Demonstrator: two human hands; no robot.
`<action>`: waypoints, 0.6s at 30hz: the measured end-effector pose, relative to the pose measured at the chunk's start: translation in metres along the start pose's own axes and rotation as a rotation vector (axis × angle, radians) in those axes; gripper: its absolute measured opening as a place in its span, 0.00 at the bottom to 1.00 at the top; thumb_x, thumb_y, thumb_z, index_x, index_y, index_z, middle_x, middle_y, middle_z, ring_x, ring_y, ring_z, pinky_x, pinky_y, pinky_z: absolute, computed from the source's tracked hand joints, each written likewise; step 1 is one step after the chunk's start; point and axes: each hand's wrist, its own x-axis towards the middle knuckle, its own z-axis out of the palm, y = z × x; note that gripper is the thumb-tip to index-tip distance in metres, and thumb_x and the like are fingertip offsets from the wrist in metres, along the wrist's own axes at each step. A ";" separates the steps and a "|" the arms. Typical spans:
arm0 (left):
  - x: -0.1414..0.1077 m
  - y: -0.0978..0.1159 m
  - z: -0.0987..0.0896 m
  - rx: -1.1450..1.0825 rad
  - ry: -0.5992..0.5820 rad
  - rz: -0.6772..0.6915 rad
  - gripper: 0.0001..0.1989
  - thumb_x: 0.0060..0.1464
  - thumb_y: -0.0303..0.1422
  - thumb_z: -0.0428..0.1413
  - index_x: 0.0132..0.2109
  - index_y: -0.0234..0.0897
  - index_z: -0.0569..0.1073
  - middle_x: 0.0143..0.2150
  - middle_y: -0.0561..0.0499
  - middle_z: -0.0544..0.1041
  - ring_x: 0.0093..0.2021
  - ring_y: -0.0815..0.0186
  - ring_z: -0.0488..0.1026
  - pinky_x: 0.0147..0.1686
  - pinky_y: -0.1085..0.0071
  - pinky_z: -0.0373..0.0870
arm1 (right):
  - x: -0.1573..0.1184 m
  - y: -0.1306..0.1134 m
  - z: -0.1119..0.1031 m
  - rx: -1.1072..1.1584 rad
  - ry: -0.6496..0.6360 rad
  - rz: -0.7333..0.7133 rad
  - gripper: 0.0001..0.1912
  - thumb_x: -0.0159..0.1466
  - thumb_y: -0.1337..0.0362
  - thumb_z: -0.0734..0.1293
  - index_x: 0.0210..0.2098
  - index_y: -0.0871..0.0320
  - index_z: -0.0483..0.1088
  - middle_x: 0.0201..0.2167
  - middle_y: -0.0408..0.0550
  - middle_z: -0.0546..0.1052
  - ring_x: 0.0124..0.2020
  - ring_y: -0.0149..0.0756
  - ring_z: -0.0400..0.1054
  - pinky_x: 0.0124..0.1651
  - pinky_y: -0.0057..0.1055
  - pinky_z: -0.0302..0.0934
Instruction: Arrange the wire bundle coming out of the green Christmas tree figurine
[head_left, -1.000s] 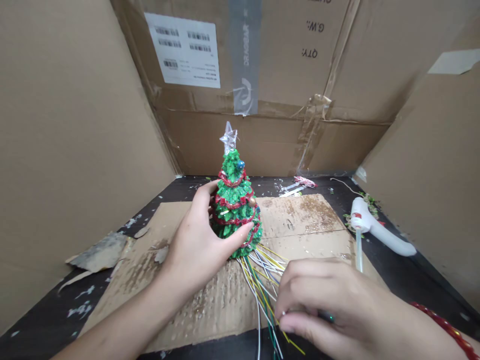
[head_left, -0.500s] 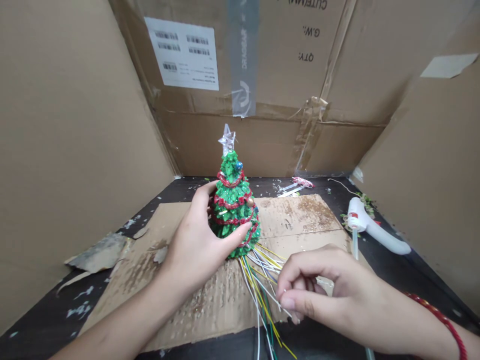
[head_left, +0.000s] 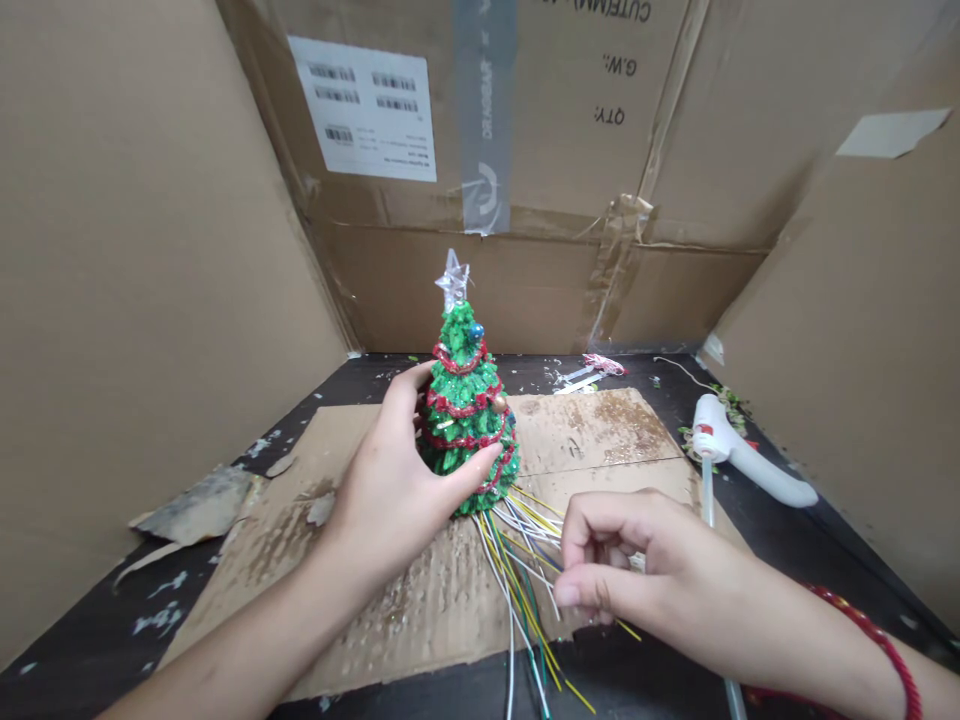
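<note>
Spread left hand (head_left: 401, 480) braces green Christmas tree (head_left: 465, 420) upright; right hand (head_left: 637, 560) curled at 4 o'clock by trailing wires (head_left: 521, 570), pinch unclear

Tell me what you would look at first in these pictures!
A small glittery green Christmas tree with red tinsel and a clear star on top stands in the middle of a cardboard sheet, with the left hand curved around it. Bunches of coloured wires spread out from under the tree toward the right hand. Off to the right lies a white hot glue gun.
</note>
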 end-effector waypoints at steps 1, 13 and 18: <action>0.000 0.000 0.000 0.001 0.002 -0.002 0.34 0.44 0.40 0.62 0.58 0.44 0.60 0.51 0.51 0.74 0.48 0.65 0.75 0.51 0.67 0.76 | 0.000 0.000 0.000 -0.017 0.006 0.001 0.11 0.62 0.61 0.70 0.30 0.60 0.66 0.26 0.40 0.72 0.26 0.25 0.62 0.30 0.21 0.55; -0.001 0.000 0.000 0.013 0.008 -0.015 0.35 0.43 0.41 0.62 0.58 0.44 0.60 0.52 0.51 0.74 0.49 0.64 0.75 0.51 0.66 0.76 | -0.001 0.000 0.002 -0.147 0.057 0.037 0.14 0.61 0.58 0.70 0.29 0.60 0.64 0.22 0.38 0.65 0.25 0.25 0.55 0.27 0.22 0.49; -0.001 0.000 0.000 0.006 0.006 0.000 0.35 0.44 0.41 0.62 0.58 0.43 0.60 0.52 0.50 0.74 0.48 0.64 0.75 0.51 0.65 0.76 | 0.001 0.000 0.000 -0.138 0.029 0.041 0.14 0.61 0.58 0.71 0.29 0.60 0.65 0.21 0.38 0.65 0.24 0.25 0.55 0.27 0.22 0.49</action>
